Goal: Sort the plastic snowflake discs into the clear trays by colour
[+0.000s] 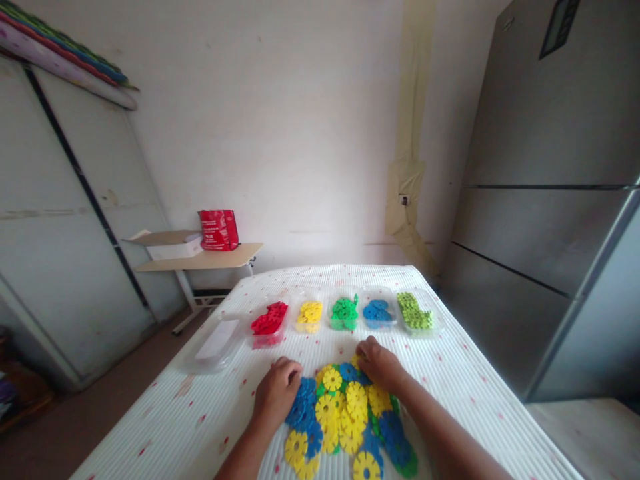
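Note:
A pile of flat, notched plastic snowflake discs lies in front of me, with yellow discs (327, 410), blue discs (301, 407) and some green discs (407, 467). At the pile's left edge is my left hand (280, 387), fingers curled beside the blue discs; whether anything is in them is hidden. My right hand (379, 362) rests over the far right edge of the pile. Its fingers are bent and closed next to a yellow disc (355, 361), and what they grip, if anything, I cannot make out.
Behind the pile stand clear tubs of red pieces (270, 319), yellow pieces (310, 311), green pieces (345, 309), blue pieces (377, 311) and light green pieces (414, 311). A clear lid or tray (213, 343) with a white label lies left. A fridge (540, 200) stands right.

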Tool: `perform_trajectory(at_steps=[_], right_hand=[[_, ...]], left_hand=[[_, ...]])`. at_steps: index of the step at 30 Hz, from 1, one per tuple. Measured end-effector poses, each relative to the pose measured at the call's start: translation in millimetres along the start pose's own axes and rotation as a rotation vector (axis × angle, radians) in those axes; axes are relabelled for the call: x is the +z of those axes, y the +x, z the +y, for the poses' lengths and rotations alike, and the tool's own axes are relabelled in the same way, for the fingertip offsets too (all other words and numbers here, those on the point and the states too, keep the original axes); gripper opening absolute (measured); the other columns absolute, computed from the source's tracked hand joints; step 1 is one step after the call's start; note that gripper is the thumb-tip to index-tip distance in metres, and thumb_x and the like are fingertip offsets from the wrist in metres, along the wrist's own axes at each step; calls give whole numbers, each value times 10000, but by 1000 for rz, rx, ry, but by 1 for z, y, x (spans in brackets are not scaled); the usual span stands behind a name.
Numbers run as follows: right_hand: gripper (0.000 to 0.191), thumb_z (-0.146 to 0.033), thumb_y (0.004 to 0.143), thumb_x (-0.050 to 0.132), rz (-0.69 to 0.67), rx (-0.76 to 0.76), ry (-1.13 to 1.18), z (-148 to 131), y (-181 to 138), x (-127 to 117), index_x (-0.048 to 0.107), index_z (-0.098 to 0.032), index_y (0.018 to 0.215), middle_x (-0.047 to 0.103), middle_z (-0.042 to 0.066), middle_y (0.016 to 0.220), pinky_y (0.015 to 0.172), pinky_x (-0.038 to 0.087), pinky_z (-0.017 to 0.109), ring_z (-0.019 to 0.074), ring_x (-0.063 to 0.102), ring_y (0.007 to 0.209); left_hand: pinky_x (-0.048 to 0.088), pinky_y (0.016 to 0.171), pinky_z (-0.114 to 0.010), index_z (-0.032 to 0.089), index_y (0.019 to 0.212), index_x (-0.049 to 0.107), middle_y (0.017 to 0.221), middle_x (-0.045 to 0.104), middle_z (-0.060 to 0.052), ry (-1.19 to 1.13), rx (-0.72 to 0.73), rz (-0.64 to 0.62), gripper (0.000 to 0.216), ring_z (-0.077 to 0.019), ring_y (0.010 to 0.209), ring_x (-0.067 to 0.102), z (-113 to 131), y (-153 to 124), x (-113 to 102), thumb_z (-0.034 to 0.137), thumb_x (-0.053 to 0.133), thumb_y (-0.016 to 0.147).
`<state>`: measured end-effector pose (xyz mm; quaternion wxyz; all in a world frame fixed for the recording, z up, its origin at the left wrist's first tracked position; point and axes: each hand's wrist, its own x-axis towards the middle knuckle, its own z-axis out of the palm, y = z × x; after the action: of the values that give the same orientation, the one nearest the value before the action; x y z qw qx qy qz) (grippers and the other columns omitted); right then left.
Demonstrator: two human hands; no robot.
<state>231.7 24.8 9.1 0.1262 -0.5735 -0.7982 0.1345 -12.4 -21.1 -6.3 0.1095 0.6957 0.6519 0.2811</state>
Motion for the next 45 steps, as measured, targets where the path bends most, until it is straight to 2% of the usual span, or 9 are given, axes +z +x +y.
perform_trajectory(at_steps=[9,12,19,24,27,30,33,37,45], right_hand=[[360,-174,733,481,4,-39,124,11,0,2,548,-141,1085,571,92,973,761,384,250,175,561,875],[273,-189,720,506,-13,-61,176,11,0,1,611,-161,970,563,86,965,757,384,256,181,556,870],[145,-123,601,555,82,36,375,15,0,-1,542,-171,737,550,14,773,668,379,247,148,511,739],[74,-219,673,508,116,130,587,22,-2,-12,443,-202,705,456,-57,585,494,358,223,99,448,518],[174,-301,671,566,-3,6,824,16,-13,-26,431,-206,726,426,-76,564,462,333,207,77,403,478],[206,-249,621,640,-226,-216,967,1,-27,-39,471,-192,723,419,-74,592,480,299,188,64,379,519],[178,-112,581,621,-328,-329,750,-14,-37,-44,535,-177,723,435,-64,648,497,279,174,63,379,571],[289,-42,526,624,-285,-367,332,-23,-40,-44,609,-182,778,479,-55,687,524,272,178,79,412,619],[299,-155,525,673,-249,-345,99,-20,-39,-35,604,-191,814,536,-28,782,529,250,197,103,438,662]], left_hand=[[400,763,-234,192,778,621,842,617,-22,-14,7,8,192,-141,833,568,-2,1,1,115,446,760],[399,765,-231,188,777,620,839,615,-21,-16,8,12,192,-137,831,567,-3,1,2,111,445,761],[404,759,-239,186,784,624,838,611,-23,-33,5,11,197,-141,829,565,-2,1,2,114,443,753],[403,761,-239,188,782,623,843,611,-23,-36,-10,4,194,-141,831,562,-3,1,2,115,447,750],[401,763,-243,184,777,624,843,611,-27,-42,-3,6,191,-145,838,561,-2,1,1,116,447,751],[402,762,-246,185,778,626,848,610,-29,-53,1,5,189,-147,839,561,-3,0,1,127,448,756],[404,760,-249,188,776,629,853,609,-29,-54,-9,-1,184,-148,839,561,-3,1,1,138,452,759],[405,759,-246,190,769,628,848,607,-25,-55,-16,-4,180,-144,833,562,-4,1,2,135,457,760],[402,758,-242,187,778,629,845,601,-25,-51,-15,9,182,-139,831,558,-3,0,2,123,460,752]])
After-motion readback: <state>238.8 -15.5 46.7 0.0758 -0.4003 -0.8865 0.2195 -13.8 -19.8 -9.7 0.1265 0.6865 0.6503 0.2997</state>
